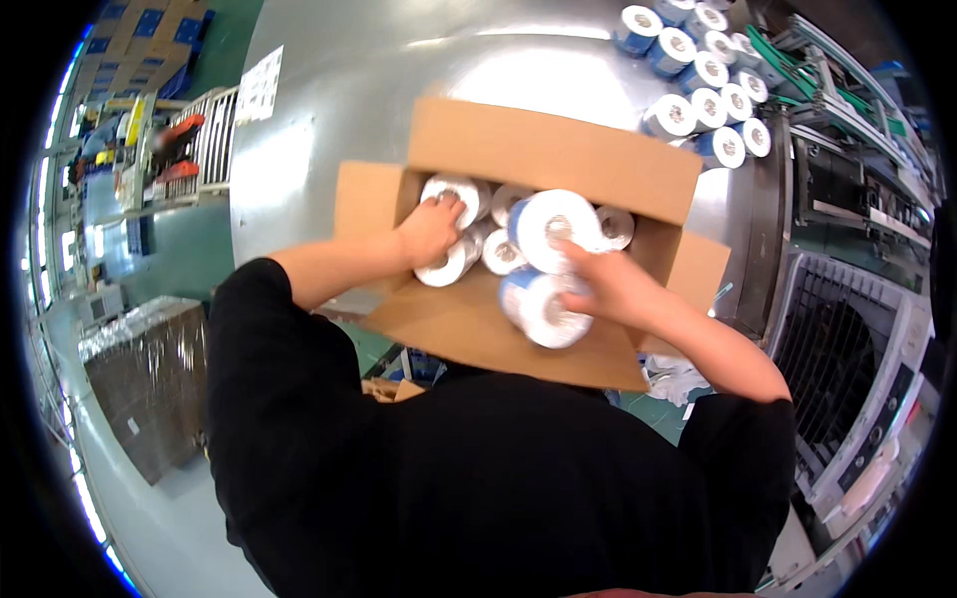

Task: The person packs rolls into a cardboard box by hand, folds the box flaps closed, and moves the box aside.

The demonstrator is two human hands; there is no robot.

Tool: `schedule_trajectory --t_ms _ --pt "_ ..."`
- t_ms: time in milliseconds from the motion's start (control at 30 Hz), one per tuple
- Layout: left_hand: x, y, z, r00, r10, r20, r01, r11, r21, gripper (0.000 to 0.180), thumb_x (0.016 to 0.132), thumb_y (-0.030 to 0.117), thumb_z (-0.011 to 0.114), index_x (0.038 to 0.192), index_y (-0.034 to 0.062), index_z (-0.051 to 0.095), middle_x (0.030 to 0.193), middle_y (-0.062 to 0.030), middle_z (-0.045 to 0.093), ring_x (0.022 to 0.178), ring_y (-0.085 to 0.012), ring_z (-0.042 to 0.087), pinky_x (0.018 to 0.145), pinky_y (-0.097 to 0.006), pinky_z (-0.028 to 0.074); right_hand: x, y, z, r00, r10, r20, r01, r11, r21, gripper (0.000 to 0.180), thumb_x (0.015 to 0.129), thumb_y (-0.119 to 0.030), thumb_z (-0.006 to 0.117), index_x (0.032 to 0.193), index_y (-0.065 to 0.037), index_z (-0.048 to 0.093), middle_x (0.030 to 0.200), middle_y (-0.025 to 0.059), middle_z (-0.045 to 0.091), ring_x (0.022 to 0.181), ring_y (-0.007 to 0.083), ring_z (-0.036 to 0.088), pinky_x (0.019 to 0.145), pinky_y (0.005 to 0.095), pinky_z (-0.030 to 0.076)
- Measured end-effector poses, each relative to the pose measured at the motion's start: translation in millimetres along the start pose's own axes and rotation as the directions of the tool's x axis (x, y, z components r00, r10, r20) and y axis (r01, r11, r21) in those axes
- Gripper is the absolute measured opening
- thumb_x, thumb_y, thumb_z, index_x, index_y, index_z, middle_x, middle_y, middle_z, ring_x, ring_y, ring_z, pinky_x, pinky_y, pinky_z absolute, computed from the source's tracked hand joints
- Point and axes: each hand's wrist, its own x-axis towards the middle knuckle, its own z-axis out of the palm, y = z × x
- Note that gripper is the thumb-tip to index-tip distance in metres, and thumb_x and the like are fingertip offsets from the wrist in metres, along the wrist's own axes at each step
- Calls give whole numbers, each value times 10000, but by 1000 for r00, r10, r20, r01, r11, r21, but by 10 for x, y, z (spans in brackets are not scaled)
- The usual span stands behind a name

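An open cardboard box stands in front of me with its flaps spread. Several white paper rolls sit upright inside, ends facing up. My left hand is at the box's left end, its fingers curled into the core of a paper roll; another roll lies just below it. My right hand is closed on two rolls with blue wrapping, an upper one and a lower one, fingers at their cores. Both are slightly blurred and above the box, hiding part of its inside.
The box rests on a shiny metal table. More blue-wrapped rolls stand in a group at the far right, beside machinery with a green belt. A printed sheet lies at the table's left edge. A wrapped carton stack stands lower left.
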Motion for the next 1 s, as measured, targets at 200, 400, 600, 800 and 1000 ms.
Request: schedule_trajectory --t_ms 200,400,600,800,1000 --pt "232 -243 142 960 -3 282 19 998 -55 313 671 321 709 950 178 699 1196 -141 475 1102 -303 473 882 -374 472 1377 385 967 1000 7 29 -5 996 -87 679 688 -145 689 1215 149 378 784 240 623 737 352 626 641 404 510" --pt "862 -335 -1464 967 125 221 108 584 -805 272 796 273 638 1043 160 662 892 -108 630 986 -238 555 822 -383 459 447 389 -84 963 -170 -209 259 791 553 453 790 -238 654 1170 -17 544 852 167 653 807 239 641 716 343 503" --pt "2718 -395 -1816 890 217 -401 -302 940 -161 535 701 78 675 1206 168 525 1324 -109 411 1231 -298 385 987 -424 368 -274 2732 -1202 220 463 -859 -491 813 313 531 779 -285 661 1217 -37 490 818 115 649 742 253 637 654 380 488" --pt "4740 -191 -1473 826 505 -252 -436 855 281 482 706 83 627 1158 249 597 1356 -72 391 1322 -239 279 1055 -433 296 -220 3758 -1631 389 774 -500 -805 549 223 941 734 -437 668 1436 -87 149 1041 207 616 943 328 610 803 411 488" --pt "5364 94 -1367 886 464 20 -421 785 455 285 651 193 688 935 218 705 1194 -114 475 1204 -282 366 1022 -383 290 -6 4400 -1536 479 675 -561 -578 724 378 974 664 -332 722 1420 -74 164 1080 216 606 995 331 595 870 384 466"
